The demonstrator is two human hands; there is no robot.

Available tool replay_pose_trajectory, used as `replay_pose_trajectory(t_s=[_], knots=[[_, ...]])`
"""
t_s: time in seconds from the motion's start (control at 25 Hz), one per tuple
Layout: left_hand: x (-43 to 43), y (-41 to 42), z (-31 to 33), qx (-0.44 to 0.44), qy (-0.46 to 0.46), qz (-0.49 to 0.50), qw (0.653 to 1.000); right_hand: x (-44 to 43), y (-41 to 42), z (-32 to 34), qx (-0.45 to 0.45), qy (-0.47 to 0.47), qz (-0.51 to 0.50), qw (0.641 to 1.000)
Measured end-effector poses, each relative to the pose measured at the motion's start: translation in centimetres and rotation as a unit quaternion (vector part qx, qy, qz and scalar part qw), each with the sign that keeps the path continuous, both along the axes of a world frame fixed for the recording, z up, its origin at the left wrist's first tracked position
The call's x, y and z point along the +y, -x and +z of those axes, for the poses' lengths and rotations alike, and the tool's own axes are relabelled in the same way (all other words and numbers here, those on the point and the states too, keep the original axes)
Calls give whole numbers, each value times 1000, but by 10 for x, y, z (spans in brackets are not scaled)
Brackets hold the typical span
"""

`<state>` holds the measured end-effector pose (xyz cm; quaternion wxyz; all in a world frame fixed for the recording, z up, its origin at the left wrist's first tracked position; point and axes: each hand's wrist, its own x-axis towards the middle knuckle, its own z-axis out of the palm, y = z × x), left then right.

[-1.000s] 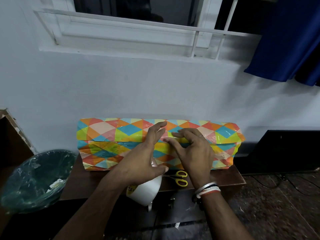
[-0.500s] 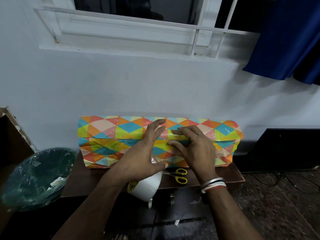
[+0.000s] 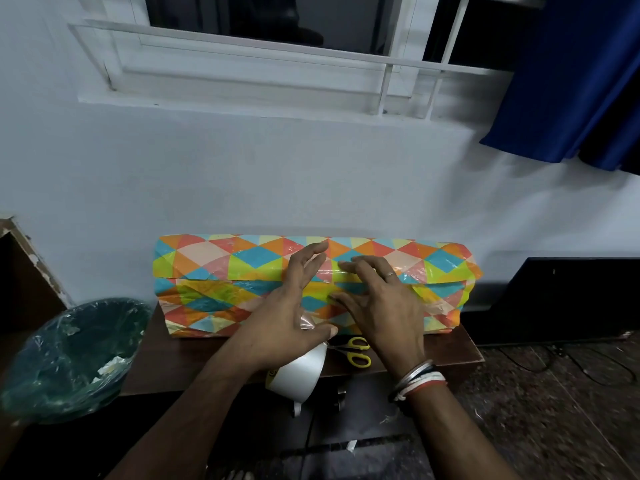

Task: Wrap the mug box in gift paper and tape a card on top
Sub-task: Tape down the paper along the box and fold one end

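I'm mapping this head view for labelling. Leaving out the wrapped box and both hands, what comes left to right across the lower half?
Plastic-lined bin → tape roll → yellow-handled scissors → black unit against the wall.
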<state>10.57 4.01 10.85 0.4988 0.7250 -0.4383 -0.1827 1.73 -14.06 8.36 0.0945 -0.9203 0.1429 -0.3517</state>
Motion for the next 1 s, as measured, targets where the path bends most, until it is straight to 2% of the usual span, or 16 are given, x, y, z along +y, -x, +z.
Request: replay_pose_trajectory(t_s=[0.2,0.28,0.32,0.4,0.52,0.6,0.64,0.8,1.0], knots=[[-1,6,-3,40,69,19,997,6,8,6,-76,-65,42,994],[2,8,-3,48,96,25,994,15,14,19,-105,-145,103,978],[3,9,-3,49,106,26,993,20,18,26,-91,-222,145,960],[6,14,-2,50,127,24,990,27,23,37,2,-360,216,908],[8,21,0,45,145,19,988,24,23,37,141,-419,255,860],[9,24,-1,49,152,14,987,21,24,35,174,-477,281,814],[9,25,-2,48,152,11,987,19,23,34,176,-493,287,803],[7,25,-8,41,121,20,992,13,21,31,146,-475,278,822],[3,13,-13,67,85,16,994,28,22,29,77,-317,240,914]])
